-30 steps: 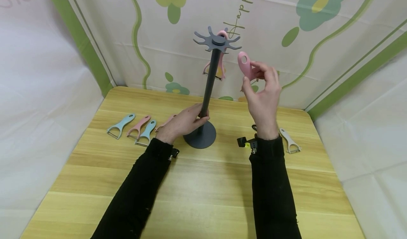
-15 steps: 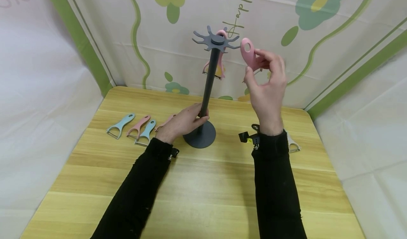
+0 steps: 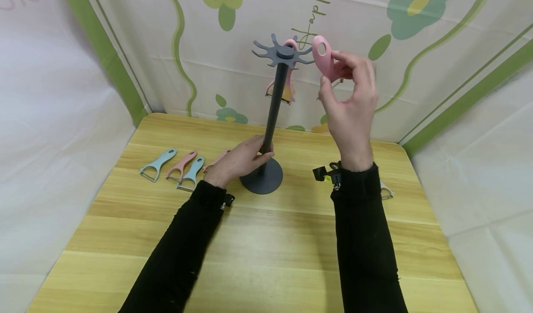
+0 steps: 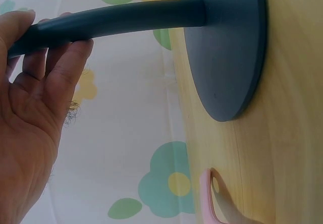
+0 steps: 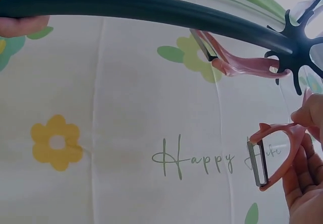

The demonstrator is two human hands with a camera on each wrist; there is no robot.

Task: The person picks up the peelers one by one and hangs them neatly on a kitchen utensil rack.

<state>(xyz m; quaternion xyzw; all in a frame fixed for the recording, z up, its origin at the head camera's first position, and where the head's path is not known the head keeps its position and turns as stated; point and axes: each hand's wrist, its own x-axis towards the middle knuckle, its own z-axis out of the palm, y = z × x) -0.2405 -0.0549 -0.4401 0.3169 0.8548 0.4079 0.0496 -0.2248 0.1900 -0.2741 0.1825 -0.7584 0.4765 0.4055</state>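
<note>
My left hand grips the dark grey post of a stand low down, just above its round base. At the top of the post a ring of curved hooks spreads outward. One pink peeler hangs from a hook on the far side. With thumb and fingers, my right hand pinches a second pink peeler, its holed handle end up and right at the tip of a right-hand hook. In the right wrist view its blade faces the post.
On the wooden table, blue peelers and pink peelers lie to the left, one partly behind my left hand. A white peeler lies at the right, mostly hidden by my right sleeve. A printed curtain hangs behind.
My right hand has lifted the pink peeler from below the hooks to their height, lately drifting slightly left toward a hook tip. The left hand and stand have stayed in place.
</note>
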